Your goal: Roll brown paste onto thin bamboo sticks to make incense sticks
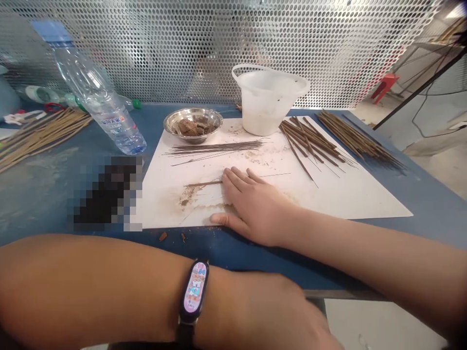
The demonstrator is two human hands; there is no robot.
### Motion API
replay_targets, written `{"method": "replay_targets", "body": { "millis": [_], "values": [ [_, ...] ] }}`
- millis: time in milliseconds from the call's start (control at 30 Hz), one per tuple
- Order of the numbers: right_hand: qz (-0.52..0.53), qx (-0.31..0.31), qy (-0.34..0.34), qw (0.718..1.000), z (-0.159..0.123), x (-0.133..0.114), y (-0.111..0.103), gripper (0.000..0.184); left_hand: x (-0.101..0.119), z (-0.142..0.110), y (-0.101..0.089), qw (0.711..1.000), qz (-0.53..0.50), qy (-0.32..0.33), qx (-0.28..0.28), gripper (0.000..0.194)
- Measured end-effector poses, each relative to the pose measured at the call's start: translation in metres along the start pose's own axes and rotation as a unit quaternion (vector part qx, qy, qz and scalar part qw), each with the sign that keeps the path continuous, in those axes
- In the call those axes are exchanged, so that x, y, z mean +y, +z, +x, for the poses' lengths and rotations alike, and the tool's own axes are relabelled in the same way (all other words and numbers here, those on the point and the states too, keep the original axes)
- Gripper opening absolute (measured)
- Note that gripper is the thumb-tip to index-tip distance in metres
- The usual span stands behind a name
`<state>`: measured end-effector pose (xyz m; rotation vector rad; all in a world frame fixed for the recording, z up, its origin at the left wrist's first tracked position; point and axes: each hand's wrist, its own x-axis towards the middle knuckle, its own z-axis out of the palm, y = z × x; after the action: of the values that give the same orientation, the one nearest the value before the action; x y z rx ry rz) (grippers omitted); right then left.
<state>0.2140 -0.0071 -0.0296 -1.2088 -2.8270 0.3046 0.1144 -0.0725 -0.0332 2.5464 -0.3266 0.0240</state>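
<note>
- Nearest, my left hand (pixel 284 311) is crossing low in front; its fingers are running out of view, so I cannot tell their state.
- My right hand (pixel 255 199) is lying flat, fingers extended, over a brown stick (pixel 204 184) on white sheeting (pixel 346 199), probably steadying it.
- Beyond, thin sticks (pixel 219 147) are lying roughly parallel, seemingly for easy picking.
- Farther, a metal bowl (pixel 193 139) is containing brown lumps (pixel 197 127); a bucket (pixel 260 109) is standing upright.

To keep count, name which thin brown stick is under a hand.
The lone thin brown stick on the white sheet, its middle beneath the right hand; other sticks lie clear of it.
</note>
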Motion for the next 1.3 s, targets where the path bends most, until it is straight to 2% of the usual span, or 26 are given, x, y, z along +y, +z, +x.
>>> {"method": "replay_targets", "body": {
  "millis": [100,200,333,400,500,533,567,600,633,667,700,733,800,833,900,1033,1133,1300],
  "values": [
    [0.002,0.011,-0.016,1.000,0.012,0.012,0.000,0.108,-0.008,-0.005,-0.006,0.992,0.093,-0.030,0.082,0.029],
    [-0.008,-0.009,-0.029,1.000,0.009,0.015,-0.006,0.110,-0.023,-0.009,0.002,0.979,0.123,-0.009,0.161,0.035],
    [-0.026,-0.041,-0.030,0.998,-0.006,0.007,-0.016,0.107,-0.023,-0.008,0.008,0.977,0.126,0.039,0.168,0.033],
    [-0.036,-0.024,-0.038,0.998,-0.005,0.007,-0.017,0.103,-0.014,-0.008,0.001,0.974,0.140,0.039,0.173,0.031],
    [-0.058,0.061,-0.052,0.995,0.008,0.015,-0.011,0.092,-0.005,-0.017,-0.028,0.960,0.170,0.014,0.222,0.035],
    [-0.060,0.088,-0.055,0.993,0.012,0.017,-0.009,0.089,-0.007,-0.023,-0.041,0.953,0.186,-0.018,0.240,0.032],
    [-0.059,0.107,-0.059,0.991,0.014,0.019,-0.006,0.091,-0.010,-0.030,-0.056,0.938,0.204,-0.077,0.271,0.030],
    [-0.056,0.117,-0.066,0.989,0.015,0.020,-0.005,0.091,-0.017,-0.039,-0.070,0.909,0.221,-0.160,0.315,0.029],
    [-0.054,0.116,-0.074,0.989,0.013,0.019,-0.004,0.094,-0.025,-0.049,-0.084,0.869,0.238,-0.241,0.361,0.031],
    [-0.054,0.106,-0.078,0.990,0.009,0.016,-0.004,0.092,-0.034,-0.059,-0.097,0.830,0.249,-0.317,0.385,0.033],
    [-0.056,0.089,-0.075,0.992,0.004,0.012,-0.004,0.088,-0.044,-0.069,-0.107,0.811,0.245,-0.390,0.360,0.034],
    [-0.057,0.067,-0.064,0.994,-0.003,0.006,-0.005,0.087,-0.055,-0.079,-0.114,0.803,0.226,-0.456,0.312,0.033],
    [-0.049,0.014,-0.031,0.998,-0.014,-0.004,-0.006,0.102,-0.073,-0.095,-0.121,0.776,0.204,-0.540,0.255,0.032],
    [-0.040,-0.009,-0.015,0.999,-0.017,-0.008,-0.007,0.108,-0.080,-0.100,-0.121,0.771,0.188,-0.562,0.232,0.031],
    [-0.020,-0.030,0.004,0.999,-0.018,-0.011,-0.007,0.114,-0.089,-0.106,-0.116,0.770,0.168,-0.582,0.201,0.033],
    [-0.008,-0.011,0.008,1.000,-0.007,-0.003,-0.005,0.111,-0.093,-0.105,-0.111,0.787,0.164,-0.574,0.155,0.037],
    [-0.011,-0.018,0.002,1.000,-0.009,-0.004,-0.005,0.112,-0.093,-0.105,-0.119,0.791,0.133,-0.587,0.110,0.038],
    [-0.012,-0.037,0.014,0.999,-0.025,-0.021,-0.005,0.114,-0.096,-0.106,-0.136,0.776,0.130,-0.616,0.032,0.041]
  ]
}}
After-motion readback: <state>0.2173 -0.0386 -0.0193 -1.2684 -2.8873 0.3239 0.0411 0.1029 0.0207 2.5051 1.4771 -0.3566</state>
